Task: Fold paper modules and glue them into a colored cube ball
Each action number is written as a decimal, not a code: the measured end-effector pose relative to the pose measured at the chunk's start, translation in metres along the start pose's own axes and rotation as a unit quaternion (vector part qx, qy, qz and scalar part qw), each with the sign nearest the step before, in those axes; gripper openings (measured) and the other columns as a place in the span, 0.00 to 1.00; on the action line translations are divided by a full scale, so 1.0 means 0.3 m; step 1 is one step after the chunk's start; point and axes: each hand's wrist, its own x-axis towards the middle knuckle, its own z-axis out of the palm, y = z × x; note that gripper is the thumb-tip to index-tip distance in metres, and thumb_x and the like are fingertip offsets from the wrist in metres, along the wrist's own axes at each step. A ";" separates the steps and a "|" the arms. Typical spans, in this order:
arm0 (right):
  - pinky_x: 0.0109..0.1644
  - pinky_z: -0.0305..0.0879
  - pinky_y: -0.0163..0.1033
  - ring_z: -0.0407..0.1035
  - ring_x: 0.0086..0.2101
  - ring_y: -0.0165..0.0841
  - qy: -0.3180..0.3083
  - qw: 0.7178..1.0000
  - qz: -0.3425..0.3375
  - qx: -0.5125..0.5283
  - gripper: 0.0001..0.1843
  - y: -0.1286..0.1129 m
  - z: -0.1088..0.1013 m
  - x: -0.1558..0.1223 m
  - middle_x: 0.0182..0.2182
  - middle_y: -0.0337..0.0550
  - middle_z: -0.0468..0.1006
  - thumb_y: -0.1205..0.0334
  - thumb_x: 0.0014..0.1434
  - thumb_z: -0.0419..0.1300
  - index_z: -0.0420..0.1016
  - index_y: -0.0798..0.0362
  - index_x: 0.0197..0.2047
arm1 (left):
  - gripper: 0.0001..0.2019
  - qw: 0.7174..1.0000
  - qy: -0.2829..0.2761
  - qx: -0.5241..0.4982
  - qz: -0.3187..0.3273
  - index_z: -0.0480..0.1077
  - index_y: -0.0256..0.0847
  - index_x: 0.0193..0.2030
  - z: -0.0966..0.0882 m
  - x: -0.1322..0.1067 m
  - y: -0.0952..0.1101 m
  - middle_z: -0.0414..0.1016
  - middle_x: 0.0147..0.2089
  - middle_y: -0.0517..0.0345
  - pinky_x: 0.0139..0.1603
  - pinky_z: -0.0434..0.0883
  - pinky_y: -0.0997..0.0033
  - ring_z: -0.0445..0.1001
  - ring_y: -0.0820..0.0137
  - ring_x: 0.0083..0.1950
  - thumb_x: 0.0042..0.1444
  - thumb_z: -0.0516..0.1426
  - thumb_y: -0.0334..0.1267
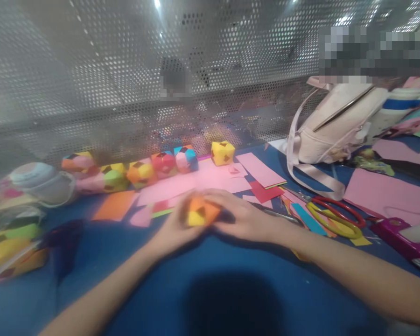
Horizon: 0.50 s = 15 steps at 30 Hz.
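Between my two hands, just above the blue tabletop, is an orange and yellow folded-paper ball (202,211). My left hand (177,219) wraps its left side, and my right hand (236,215) grips it from the right with the fingers over the top. Parts of the ball are hidden by my fingers. Behind my hands lie pink paper sheets (203,179) and an orange paper sheet (115,205). Several finished-looking paper balls stand in a row at the back, among them a yellow one (222,153) and a red one (163,163).
Scissors with red and yellow handles (332,217) lie at right among paper strips, beside a magenta tool (401,238). A pale pink bag (339,121) leans on the perforated metal panel (126,79). At left are a white rounded container (38,182) and a blurred yellow paper item (16,254).
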 end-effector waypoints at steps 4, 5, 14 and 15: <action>0.61 0.60 0.49 0.57 0.59 0.39 0.007 0.996 -0.050 -0.076 0.31 0.006 0.020 -0.010 0.58 0.55 0.63 0.71 0.56 0.54 0.54 0.54 0.62 | 0.28 0.998 -0.029 0.048 0.039 0.65 0.48 0.55 -0.011 0.000 -0.010 0.67 0.57 0.51 0.55 0.66 0.64 0.66 0.61 0.57 0.45 0.63 0.29; 0.60 0.61 0.49 0.59 0.58 0.39 0.013 0.994 -0.060 -0.089 0.30 0.010 0.023 -0.012 0.57 0.56 0.65 0.72 0.55 0.54 0.56 0.56 0.62 | 0.27 0.997 -0.028 0.056 0.041 0.65 0.47 0.54 -0.015 0.001 -0.009 0.68 0.56 0.51 0.55 0.66 0.64 0.67 0.61 0.57 0.45 0.63 0.29; 0.53 0.66 0.50 0.66 0.51 0.42 -0.037 0.992 0.047 -0.113 0.25 0.074 0.040 -0.001 0.51 0.56 0.70 0.71 0.54 0.53 0.61 0.59 0.57 | 0.32 0.993 0.045 0.074 -0.085 0.66 0.44 0.54 -0.104 0.041 0.061 0.76 0.42 0.51 0.36 0.73 0.66 0.76 0.62 0.39 0.38 0.65 0.31; 0.53 0.66 0.50 0.66 0.51 0.42 -0.047 0.991 0.059 -0.112 0.25 0.080 0.047 0.004 0.52 0.56 0.70 0.71 0.54 0.54 0.61 0.59 0.57 | 0.32 0.993 0.061 0.057 -0.087 0.68 0.43 0.53 -0.117 0.044 0.067 0.77 0.41 0.51 0.34 0.73 0.67 0.76 0.62 0.39 0.36 0.65 0.31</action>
